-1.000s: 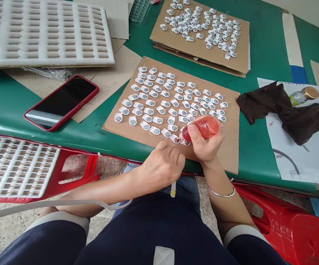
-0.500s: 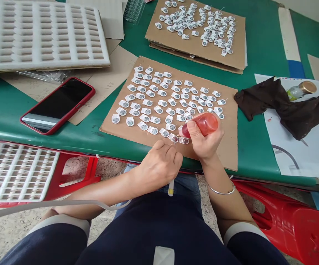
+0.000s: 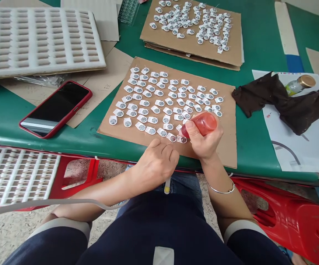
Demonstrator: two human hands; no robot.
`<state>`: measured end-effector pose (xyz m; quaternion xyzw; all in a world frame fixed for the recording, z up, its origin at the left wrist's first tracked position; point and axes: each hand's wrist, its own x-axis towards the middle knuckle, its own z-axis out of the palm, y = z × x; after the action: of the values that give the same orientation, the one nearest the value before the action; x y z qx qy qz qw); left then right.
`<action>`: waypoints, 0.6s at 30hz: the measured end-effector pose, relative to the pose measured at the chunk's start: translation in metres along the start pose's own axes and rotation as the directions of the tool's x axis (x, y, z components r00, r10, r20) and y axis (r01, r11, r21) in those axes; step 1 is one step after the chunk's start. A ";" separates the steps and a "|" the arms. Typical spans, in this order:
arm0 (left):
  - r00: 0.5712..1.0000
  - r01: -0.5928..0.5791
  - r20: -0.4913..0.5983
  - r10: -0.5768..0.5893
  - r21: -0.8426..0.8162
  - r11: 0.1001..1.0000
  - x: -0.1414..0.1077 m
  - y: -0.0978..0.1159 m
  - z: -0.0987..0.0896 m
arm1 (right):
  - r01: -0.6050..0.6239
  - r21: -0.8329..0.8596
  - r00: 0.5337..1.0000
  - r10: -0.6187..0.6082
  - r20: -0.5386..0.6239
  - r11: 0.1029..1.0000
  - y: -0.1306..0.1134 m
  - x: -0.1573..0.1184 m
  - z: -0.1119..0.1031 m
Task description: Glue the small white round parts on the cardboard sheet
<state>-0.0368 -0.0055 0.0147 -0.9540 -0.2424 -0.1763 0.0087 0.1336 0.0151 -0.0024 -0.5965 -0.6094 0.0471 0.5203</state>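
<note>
Many small round pieces with white tabs lie in rows on a brown cardboard sheet (image 3: pixel 220 151). My right hand (image 3: pixel 207 140) is wrapped round a soft red bottle (image 3: pixel 203 124), tilted so its tip points left and down over the sheet's near edge. Close to that tip are two pieces with reddish centres, one of them a round piece (image 3: pixel 182 139). My left hand (image 3: pixel 159 162) is closed just in front of the other reddish piece (image 3: pixel 171 137). From under its fingers sticks a thin pale stick with a yellow spot (image 3: pixel 167 186); its upper part is hidden.
On the green table (image 3: pixel 115 143) are a red-cased phone (image 3: pixel 56 108), a white foam tray (image 3: pixel 40 40), and more pieces on stacked cardboard (image 3: pixel 173 44). At right lie a dark cloth (image 3: pixel 292 110) and a small bottle (image 3: pixel 300 84). Red stools (image 3: pixel 308 224) stand below.
The whole view has shifted slightly. Both hands keep nearly the same pose over the near edge of the sheet, and the red bottle is still gripped.
</note>
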 end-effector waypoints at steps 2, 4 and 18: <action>1.000 0.004 0.005 -0.004 -0.016 1.000 0.000 -0.001 0.000 | 0.018 -0.001 1.000 -0.018 0.005 1.000 0.000 0.000 -0.001; 1.000 0.013 0.010 -0.013 -0.029 1.000 0.001 -0.003 0.000 | 0.037 -0.007 0.999 -0.037 0.012 0.999 0.000 0.001 -0.001; 0.989 0.111 0.120 -0.083 -0.258 0.960 0.007 -0.022 -0.011 | 0.138 0.124 0.989 -0.143 0.037 0.983 0.001 -0.002 -0.005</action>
<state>-0.0448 0.0160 0.0256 -0.9417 -0.2634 -0.1555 -0.1401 0.1367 0.0114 -0.0015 -0.5179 -0.6578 0.0610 0.5434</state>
